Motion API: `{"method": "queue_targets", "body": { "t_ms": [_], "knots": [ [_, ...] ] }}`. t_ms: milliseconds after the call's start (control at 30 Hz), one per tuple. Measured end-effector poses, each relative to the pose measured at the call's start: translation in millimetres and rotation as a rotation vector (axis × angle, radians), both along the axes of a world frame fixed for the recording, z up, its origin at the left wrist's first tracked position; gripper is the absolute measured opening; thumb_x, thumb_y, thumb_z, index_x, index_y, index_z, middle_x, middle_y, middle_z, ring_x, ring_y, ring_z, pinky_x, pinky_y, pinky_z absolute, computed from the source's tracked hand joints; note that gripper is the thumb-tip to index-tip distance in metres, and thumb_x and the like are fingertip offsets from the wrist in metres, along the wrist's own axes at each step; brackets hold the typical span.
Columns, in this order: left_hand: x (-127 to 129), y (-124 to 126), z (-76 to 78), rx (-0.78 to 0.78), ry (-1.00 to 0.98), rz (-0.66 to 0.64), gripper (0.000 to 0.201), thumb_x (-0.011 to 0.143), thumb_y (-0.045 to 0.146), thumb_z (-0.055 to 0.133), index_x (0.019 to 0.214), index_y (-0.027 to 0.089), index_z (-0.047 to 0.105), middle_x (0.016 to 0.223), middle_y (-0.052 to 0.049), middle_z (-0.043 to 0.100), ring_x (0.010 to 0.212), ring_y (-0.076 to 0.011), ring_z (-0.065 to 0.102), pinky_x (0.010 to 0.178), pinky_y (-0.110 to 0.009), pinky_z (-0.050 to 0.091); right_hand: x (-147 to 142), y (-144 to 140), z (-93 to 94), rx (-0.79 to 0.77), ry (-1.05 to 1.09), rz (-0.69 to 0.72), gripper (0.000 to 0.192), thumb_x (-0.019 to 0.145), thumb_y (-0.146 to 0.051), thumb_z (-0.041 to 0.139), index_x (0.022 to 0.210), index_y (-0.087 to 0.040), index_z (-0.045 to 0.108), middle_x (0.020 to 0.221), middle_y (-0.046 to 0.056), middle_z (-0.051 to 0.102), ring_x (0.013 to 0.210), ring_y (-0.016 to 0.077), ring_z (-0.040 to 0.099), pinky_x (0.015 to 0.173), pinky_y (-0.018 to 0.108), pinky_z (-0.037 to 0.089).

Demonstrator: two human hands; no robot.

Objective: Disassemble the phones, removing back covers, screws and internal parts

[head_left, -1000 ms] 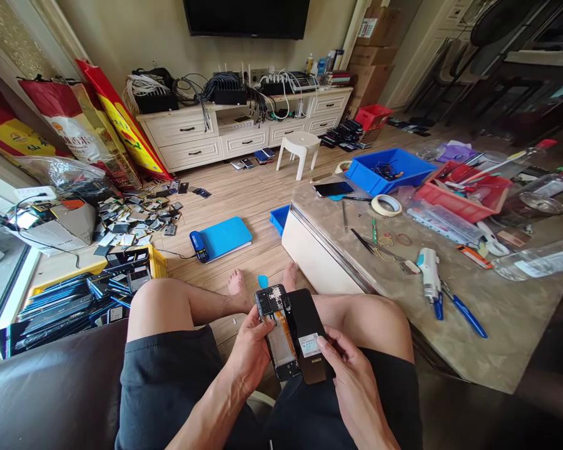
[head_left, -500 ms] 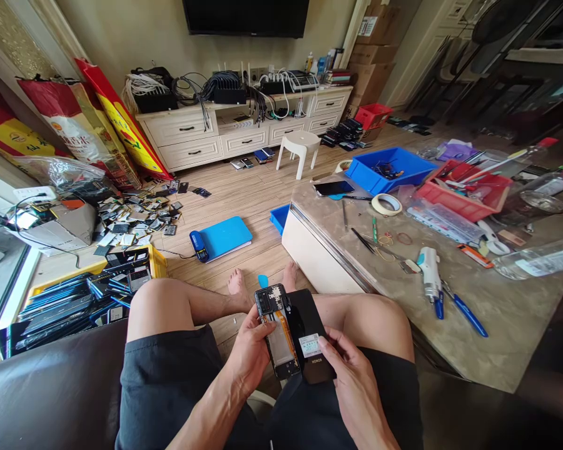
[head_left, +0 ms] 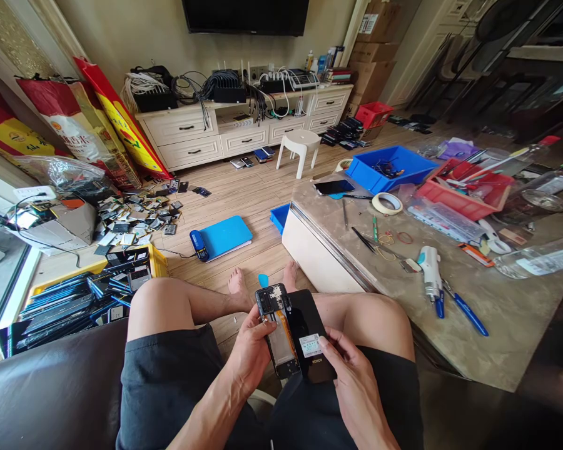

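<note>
I sit on a dark sofa with an opened phone (head_left: 276,331) over my lap, its circuit board and orange cable showing. My left hand (head_left: 248,356) grips the phone's left edge from below. Beside it lies the black back cover (head_left: 309,328) with a white sticker, tilted open to the right. My right hand (head_left: 351,369) holds the cover's lower right edge, thumb near the sticker.
A marble table (head_left: 497,325) stands right with an electric screwdriver (head_left: 429,265), blue-handled pliers (head_left: 464,309), tape roll (head_left: 387,203), blue bin (head_left: 389,165) and red tray (head_left: 469,190). On the floor: a blue heating pad (head_left: 225,236), a yellow crate of screens (head_left: 89,290), scattered batteries (head_left: 136,215).
</note>
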State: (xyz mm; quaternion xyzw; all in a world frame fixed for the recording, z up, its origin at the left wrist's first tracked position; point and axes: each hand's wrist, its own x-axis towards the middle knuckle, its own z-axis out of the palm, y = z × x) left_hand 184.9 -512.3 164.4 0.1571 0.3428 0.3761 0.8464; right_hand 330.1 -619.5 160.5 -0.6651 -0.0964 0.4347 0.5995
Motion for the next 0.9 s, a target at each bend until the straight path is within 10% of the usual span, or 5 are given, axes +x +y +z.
{"method": "queue_targets", "body": {
  "t_ms": [900],
  "knots": [
    [2, 1, 3.9, -0.124, -0.057, 0.029, 0.037, 0.095, 0.037, 0.064, 0.127, 0.019, 0.069, 0.136, -0.008, 0.068, 0.131, -0.0282, 0.058, 0.113, -0.04, 0.045, -2, 3, 14.8, 0.046, 0.17, -0.092, 0.05, 0.06, -0.051, 0.092, 0.097, -0.022, 0.077, 0.089, 0.006, 0.079, 0.081, 0.0263, 0.071, 0.069, 0.034, 0.057]
  ]
}}
